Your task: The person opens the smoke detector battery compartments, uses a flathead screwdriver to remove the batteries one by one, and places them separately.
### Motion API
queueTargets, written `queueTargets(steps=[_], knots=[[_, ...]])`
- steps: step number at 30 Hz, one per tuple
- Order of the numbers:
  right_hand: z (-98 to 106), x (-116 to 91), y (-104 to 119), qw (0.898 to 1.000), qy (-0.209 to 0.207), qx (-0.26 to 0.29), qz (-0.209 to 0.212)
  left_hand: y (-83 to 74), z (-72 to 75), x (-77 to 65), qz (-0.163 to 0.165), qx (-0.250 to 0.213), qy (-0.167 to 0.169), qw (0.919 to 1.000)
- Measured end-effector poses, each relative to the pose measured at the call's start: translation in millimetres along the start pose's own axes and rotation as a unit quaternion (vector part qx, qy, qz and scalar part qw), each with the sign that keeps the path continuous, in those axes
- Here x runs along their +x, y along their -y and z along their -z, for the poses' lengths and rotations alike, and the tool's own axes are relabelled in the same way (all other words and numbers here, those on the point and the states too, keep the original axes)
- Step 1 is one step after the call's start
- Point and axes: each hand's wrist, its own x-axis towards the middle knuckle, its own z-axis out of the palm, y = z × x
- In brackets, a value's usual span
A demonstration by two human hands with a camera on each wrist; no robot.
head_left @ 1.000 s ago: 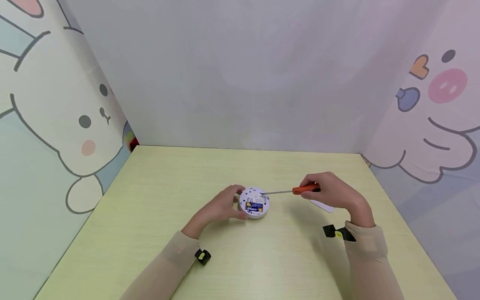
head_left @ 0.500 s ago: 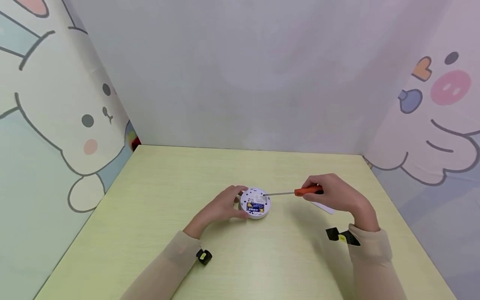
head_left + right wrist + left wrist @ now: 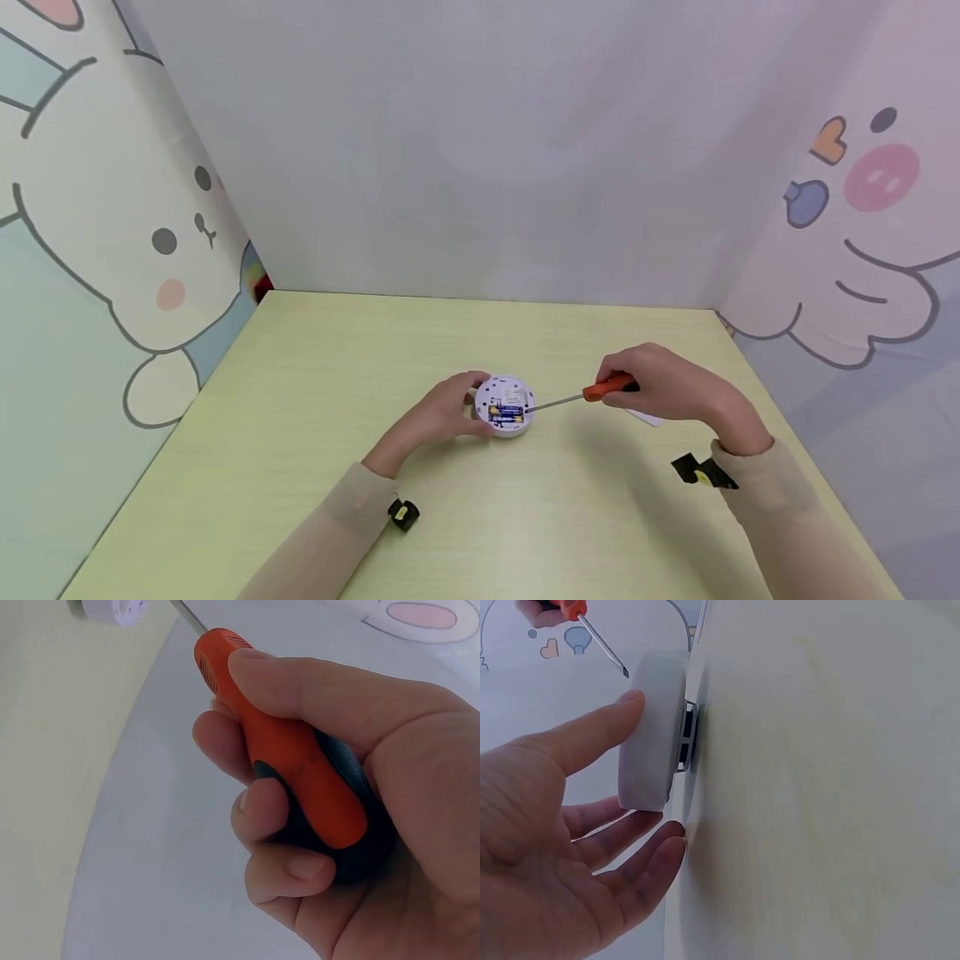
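Observation:
A round white battery-powered device [image 3: 491, 392] stands near the middle of the table, its open compartment facing up with blue-and-gold batteries [image 3: 504, 415] inside. My left hand [image 3: 446, 410] grips its left side, thumb in front and fingers behind. Beneath the white body [image 3: 651, 742], the left wrist view shows a dark bracket [image 3: 686, 735] close over the table. From the right, my right hand [image 3: 667, 385] holds a screwdriver [image 3: 606, 387] by its orange-and-black handle [image 3: 300, 761]. Its metal tip meets the right end of the batteries in the head view.
A flat white piece [image 3: 647, 418] lies on the pale wooden table [image 3: 390, 342], partly hidden under my right hand. Cloth printed with cartoon animals hangs at both sides, and a plain light cloth [image 3: 480, 167] hangs behind the table. Each wrist wears a small black camera [image 3: 403, 514].
The screwdriver tip has moved from the device's upper right toward me, to the right end of the batteries. My right wrist and forearm have swung outward. My left hand keeps its hold.

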Motion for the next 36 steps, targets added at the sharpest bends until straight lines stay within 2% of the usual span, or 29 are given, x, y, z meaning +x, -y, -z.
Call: queueTargets(steps=[7,13,20,29,36], knots=[[8.3,6.2,13.0,0.999,0.021,-0.035,0.024,-2.6,0.2,-0.3,-0.012,-0.004,-0.001,0.9999],[12.0,12.1,19.5,0.998,0.043,-0.048,0.024,-2.2,-1.0,0.9,-0.011,-0.002,0.002,0.9999],[15.9,18.5,23.4,0.995,0.046,-0.082,0.039,-4.0,-1.8,2.3,-0.011,-0.005,0.005,0.9999],[21.5,24.3,39.2,0.99,0.067,-0.121,0.031,-8.8,-3.6,2.7,-0.015,-0.002,0.008,0.9999],[24.1,27.6,46.7,0.984,0.065,-0.16,0.036,-11.1,-4.5,3.8,-0.014,0.008,0.0,0.9999]])
